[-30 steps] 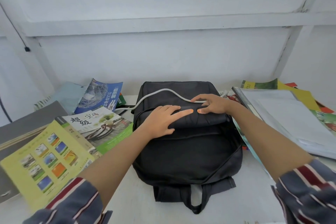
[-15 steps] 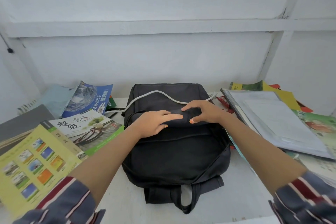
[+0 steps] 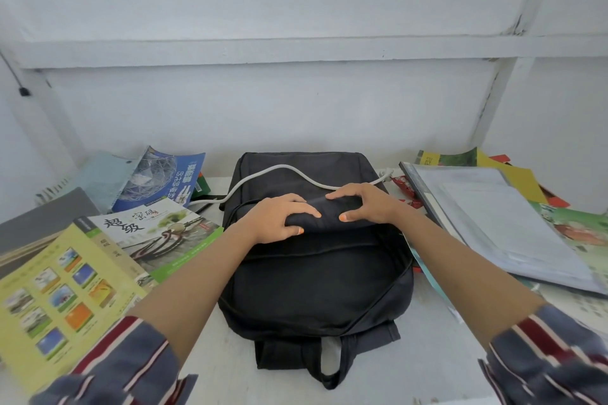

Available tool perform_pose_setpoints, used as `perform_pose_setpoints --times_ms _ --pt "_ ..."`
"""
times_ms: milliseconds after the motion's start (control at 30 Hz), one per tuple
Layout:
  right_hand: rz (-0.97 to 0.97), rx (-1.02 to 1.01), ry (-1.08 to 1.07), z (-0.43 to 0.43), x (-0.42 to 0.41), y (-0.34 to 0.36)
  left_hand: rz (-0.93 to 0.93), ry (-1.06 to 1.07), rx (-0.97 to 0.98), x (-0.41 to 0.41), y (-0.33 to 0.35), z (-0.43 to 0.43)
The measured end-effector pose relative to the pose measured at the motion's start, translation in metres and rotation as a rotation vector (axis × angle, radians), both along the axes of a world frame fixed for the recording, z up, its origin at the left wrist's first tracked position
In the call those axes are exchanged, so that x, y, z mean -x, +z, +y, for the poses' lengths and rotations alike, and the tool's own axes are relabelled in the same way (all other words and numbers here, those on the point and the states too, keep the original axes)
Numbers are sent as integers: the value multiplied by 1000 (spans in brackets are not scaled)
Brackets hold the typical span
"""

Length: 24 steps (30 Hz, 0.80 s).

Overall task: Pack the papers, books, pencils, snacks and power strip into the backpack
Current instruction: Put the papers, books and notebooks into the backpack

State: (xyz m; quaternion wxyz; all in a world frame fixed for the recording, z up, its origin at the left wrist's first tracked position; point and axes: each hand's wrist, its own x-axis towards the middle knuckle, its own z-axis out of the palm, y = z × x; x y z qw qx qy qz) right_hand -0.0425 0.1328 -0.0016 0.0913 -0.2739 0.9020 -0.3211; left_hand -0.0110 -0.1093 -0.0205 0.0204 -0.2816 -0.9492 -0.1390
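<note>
A black backpack [image 3: 312, 283] lies flat in the middle of the white table, handle toward me. My left hand [image 3: 279, 220] and my right hand [image 3: 365, 204] both grip a fold of its upper flap [image 3: 324, 219], thumbs under the fabric. The power strip's white cable [image 3: 279, 171] curves across the top of the bag; the strip itself is hidden. Books lie to the left: a yellow-green one [image 3: 56, 299], a green-edged one with Chinese characters [image 3: 154, 233] and a blue one [image 3: 164, 177]. A stack of papers in a clear folder [image 3: 500, 227] lies to the right, a red snack packet [image 3: 406, 186] beside it.
Grey folders [image 3: 42, 223] sit at the far left. More yellow and green books [image 3: 467, 159] lie behind the papers at the right. A white wall with a ledge [image 3: 296, 49] stands close behind the table. Bare table shows in front of the backpack [image 3: 427, 371].
Both hands went from resting flat on the flap to pinching it, bunching the fabric between fingers and thumbs. My head moved, shifting the scene slightly.
</note>
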Motion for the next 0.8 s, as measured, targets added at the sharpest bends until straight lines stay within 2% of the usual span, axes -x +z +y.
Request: perform_pose_setpoints --times_ms 367,467,800 --pt "-7 -53 -24 0 -6 9 -46 21 149 0 -6 0" --pt "-11 -5 -66 10 -12 23 -48 8 152 1 -7 -1" --pt "-9 299 -550 123 -45 74 -42 44 94 -1 -6 2"
